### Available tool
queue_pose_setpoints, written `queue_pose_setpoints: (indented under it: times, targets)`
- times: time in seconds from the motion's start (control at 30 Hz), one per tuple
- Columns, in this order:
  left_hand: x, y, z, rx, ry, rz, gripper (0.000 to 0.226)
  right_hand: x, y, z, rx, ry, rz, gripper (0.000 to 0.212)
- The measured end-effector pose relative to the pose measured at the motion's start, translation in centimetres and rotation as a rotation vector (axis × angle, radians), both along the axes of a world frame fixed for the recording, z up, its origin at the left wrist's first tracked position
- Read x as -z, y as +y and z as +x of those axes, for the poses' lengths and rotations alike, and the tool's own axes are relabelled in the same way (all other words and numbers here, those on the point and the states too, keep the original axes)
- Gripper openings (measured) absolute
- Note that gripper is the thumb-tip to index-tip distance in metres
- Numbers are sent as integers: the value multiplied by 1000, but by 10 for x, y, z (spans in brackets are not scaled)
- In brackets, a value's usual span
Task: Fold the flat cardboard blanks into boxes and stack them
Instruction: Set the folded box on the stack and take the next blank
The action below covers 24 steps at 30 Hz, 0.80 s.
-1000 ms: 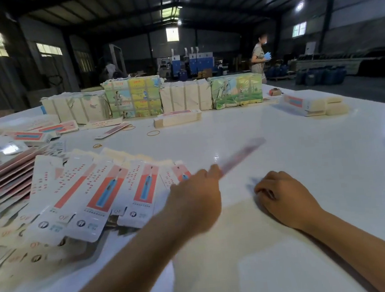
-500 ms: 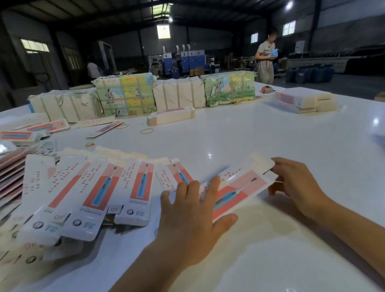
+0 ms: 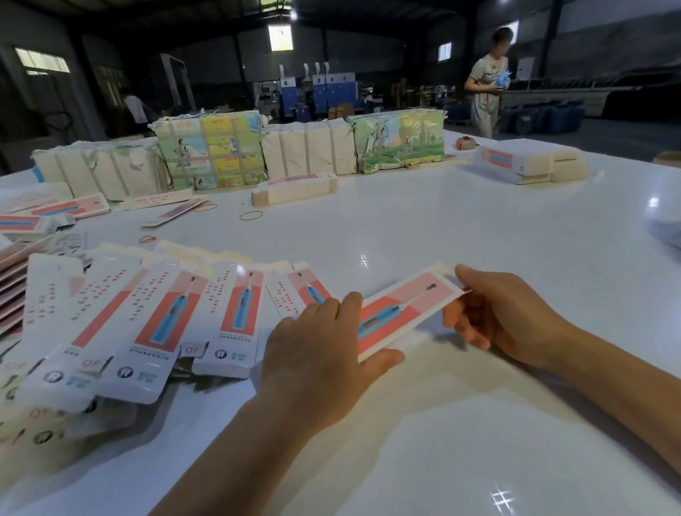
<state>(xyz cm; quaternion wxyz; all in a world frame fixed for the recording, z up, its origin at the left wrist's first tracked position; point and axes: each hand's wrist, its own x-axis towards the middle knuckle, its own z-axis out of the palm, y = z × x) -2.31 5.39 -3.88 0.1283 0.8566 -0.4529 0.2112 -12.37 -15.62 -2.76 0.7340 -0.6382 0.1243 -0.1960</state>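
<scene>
White worktop carries a flat blank, gripped by left hand and right hand, beside the fanned blanks.

I see a glossy white bench mirroring the lamps, and a smooth printed cardboard blank with a slight sheen.

fanned blanks left on table, wrapped bundles behind
</scene>
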Motion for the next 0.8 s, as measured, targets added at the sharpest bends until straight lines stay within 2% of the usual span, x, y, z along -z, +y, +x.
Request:
queue_pose_setpoints:
  times: [0.13,0.27,0.4,0.6,0.8]
  targets:
    - [-5,2,-3,-70,26,-129,68,-4,-1,-1,170,-30,26,43]
    - [-6,3,0,-99,161,-137,60,-2,2,-10,406,-217,-286,26]
    - [-11,3,-2,-93,213,-113,57,1,20,-7,369,-254,-522,24]
    - [-14,-1,-8,-89,206,-65,58,3,29,-6,391,-181,-453,25]
    - [-15,-1,-10,-83,155,-31,59,7,27,-5,321,-94,-521,46]
